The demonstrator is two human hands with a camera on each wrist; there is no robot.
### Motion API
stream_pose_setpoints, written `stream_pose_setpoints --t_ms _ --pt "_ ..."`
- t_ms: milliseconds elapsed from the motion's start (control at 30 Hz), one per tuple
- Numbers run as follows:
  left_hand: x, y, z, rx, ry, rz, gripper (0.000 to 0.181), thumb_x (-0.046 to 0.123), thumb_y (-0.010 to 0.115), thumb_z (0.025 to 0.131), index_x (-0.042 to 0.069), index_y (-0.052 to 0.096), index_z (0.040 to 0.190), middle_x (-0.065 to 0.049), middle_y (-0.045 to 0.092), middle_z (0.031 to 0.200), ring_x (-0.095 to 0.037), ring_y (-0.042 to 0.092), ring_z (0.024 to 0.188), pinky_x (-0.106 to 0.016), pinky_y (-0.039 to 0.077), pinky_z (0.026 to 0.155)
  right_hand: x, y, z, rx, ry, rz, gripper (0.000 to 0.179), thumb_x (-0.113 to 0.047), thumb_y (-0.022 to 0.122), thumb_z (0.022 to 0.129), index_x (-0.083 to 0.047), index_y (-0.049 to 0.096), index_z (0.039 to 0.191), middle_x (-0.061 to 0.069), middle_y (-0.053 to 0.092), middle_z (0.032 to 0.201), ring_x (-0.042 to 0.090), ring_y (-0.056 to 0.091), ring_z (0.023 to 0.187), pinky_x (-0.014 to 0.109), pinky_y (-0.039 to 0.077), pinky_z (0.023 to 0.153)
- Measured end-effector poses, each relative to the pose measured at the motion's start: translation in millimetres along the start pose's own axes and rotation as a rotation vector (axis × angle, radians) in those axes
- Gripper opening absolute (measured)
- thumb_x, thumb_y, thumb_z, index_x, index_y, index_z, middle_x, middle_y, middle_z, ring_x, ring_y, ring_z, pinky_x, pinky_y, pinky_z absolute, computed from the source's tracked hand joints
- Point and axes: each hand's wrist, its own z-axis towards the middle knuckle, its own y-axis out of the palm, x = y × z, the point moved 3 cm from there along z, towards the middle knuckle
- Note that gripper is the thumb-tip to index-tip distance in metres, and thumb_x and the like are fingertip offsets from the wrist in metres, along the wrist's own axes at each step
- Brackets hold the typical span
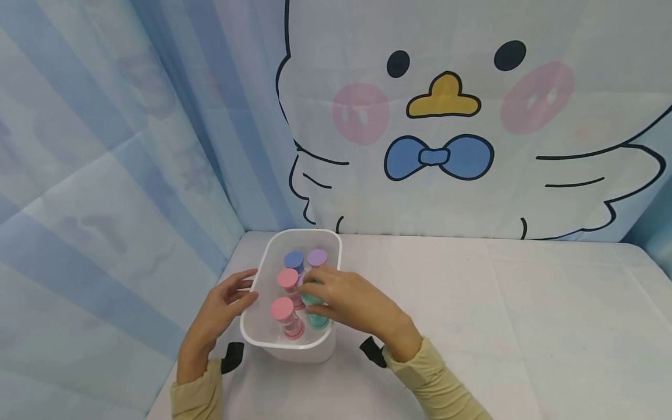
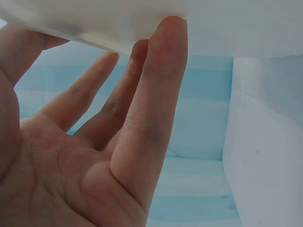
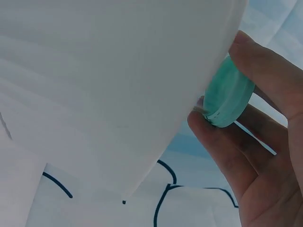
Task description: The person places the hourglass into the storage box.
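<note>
A white plastic bin [image 1: 299,354] holds several small sand timers with coloured end caps. Inside it are two pink sand timers [image 1: 283,309], a blue one [image 1: 294,260] and a purple one [image 1: 317,256]. My right hand [image 1: 349,300] reaches over the bin's right rim and grips a green sand timer [image 3: 229,92] by its end between thumb and fingers; the rest of that timer is largely hidden. At the bin's left side, my left hand [image 1: 223,306] touches the outer wall with fairly straight fingertips, as the left wrist view also shows.
The bin stands on a white-covered table [image 1: 472,326], near its left edge. A blue-striped curtain [image 1: 105,204] hangs along the left, and a cloth backdrop [image 1: 441,198] with a cartoon bird hangs behind. Black straps [image 1: 233,357] sit by both wrists.
</note>
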Motion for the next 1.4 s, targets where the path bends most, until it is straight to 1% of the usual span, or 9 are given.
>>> stream_pose_setpoints --t_ms 167,367,533,667,833,1033,1167,1400 --pt "-0.6 -0.2 0.1 -0.001 -0.003 -0.001 0.055 0.027 0.067 0.096 0.012 0.047 0.146 -0.021 0.056 0.136 -0.038 0.057 0.122 -0.048 0.054 0.093 -1.0 6.0 -0.4 -0.025 0.002 0.003 0.031 -0.027 0.078 0.087 -0.017 0.071 0.115 -0.003 0.064 0.111 0.010 0.059 0.099 0.017 0.053 0.081" --pt "-1.5 -0.5 0.9 0.000 -0.005 -0.002 0.056 0.027 0.067 0.096 0.012 0.047 0.146 -0.021 0.055 0.136 -0.038 0.057 0.122 -0.048 0.055 0.093 -0.7 13.4 -0.8 -0.050 0.010 0.011 0.035 -0.029 0.077 0.087 -0.018 0.070 0.120 -0.003 0.064 0.112 0.010 0.060 0.101 0.019 0.053 0.085" --pt "-1.7 -1.3 0.7 -0.005 0.006 -0.005 0.055 0.027 0.067 0.096 0.012 0.047 0.146 -0.020 0.056 0.136 -0.038 0.058 0.121 -0.045 0.056 0.092 -0.5 20.5 -0.5 -0.068 0.011 0.004 0.034 -0.030 0.076 0.088 -0.017 0.070 0.119 -0.003 0.064 0.112 0.010 0.060 0.100 0.021 0.053 0.084" --pt "-1.0 -1.2 -0.7 -0.009 -0.009 -0.011 0.055 0.027 0.066 0.096 0.012 0.047 0.146 -0.020 0.055 0.137 -0.037 0.058 0.122 -0.045 0.055 0.092 -1.2 24.6 0.2 -0.101 0.028 0.011 0.033 -0.032 0.076 0.088 -0.017 0.071 0.116 -0.004 0.064 0.110 0.010 0.060 0.099 0.021 0.053 0.084" --pt "-0.1 -0.5 0.6 -0.013 -0.040 -0.011 0.057 0.029 0.066 0.097 0.013 0.045 0.147 -0.020 0.054 0.139 -0.037 0.057 0.124 -0.047 0.054 0.095 -1.0 24.7 2.5 -0.149 0.056 0.026 0.034 -0.033 0.076 0.087 -0.018 0.071 0.118 -0.005 0.066 0.110 0.009 0.061 0.099 0.021 0.053 0.087" --pt "-0.4 -0.9 1.3 -0.014 -0.028 -0.005 0.057 0.029 0.065 0.097 0.013 0.045 0.148 -0.020 0.054 0.139 -0.038 0.056 0.125 -0.049 0.053 0.096 -0.8 23.6 8.4 -0.211 0.076 -0.005 0.035 -0.034 0.077 0.086 -0.019 0.072 0.118 -0.005 0.067 0.108 0.009 0.062 0.097 0.022 0.053 0.084" --pt "-0.6 -1.1 0.6 -0.013 -0.021 -0.011 0.056 0.028 0.065 0.097 0.013 0.045 0.148 -0.020 0.054 0.139 -0.038 0.056 0.125 -0.050 0.053 0.096 -0.8 25.9 12.3 -0.257 0.098 -0.006 0.036 -0.034 0.079 0.085 -0.020 0.072 0.117 -0.006 0.068 0.109 0.009 0.063 0.099 0.022 0.053 0.085" --pt "0.3 -0.8 1.1 -0.013 -0.026 -0.015 0.057 0.029 0.065 0.097 0.014 0.045 0.147 -0.020 0.054 0.139 -0.037 0.056 0.124 -0.049 0.054 0.095 -1.4 29.6 19.2 -0.313 0.118 0.003 0.035 -0.033 0.081 0.082 -0.022 0.074 0.115 -0.008 0.070 0.111 0.009 0.064 0.103 0.024 0.053 0.089"
